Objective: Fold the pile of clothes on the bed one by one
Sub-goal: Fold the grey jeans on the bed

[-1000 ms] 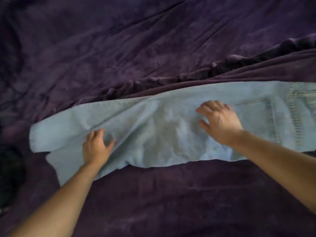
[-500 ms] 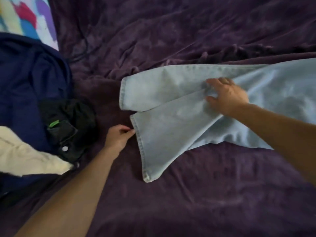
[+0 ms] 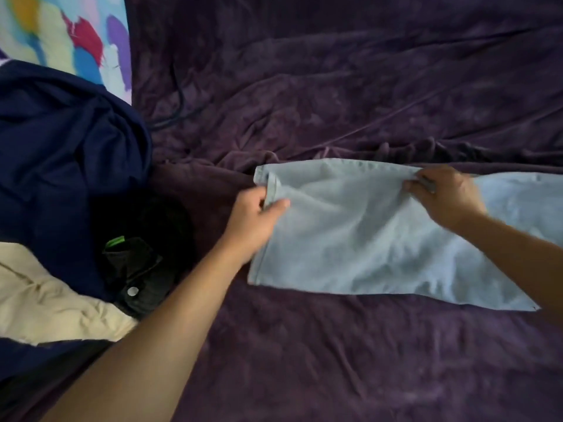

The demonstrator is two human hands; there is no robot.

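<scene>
Close in, on the purple bed [image 3: 335, 360], our left hand [image 3: 256, 220] pinches the hem and our right hand [image 3: 447, 196] grips the far edge of the jeans [image 3: 365, 239], seemingly 1 fold in, while the pile [image 3: 61, 147] beyond waits unfolded.

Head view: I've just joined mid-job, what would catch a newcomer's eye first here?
The pale blue jeans stand out, stretched across the middle and right of the purple bedspread. The left hand pinches their hem end and the right hand grips their far edge. At the left lies a heap: a navy garment, a black garment and a cream garment.
</scene>
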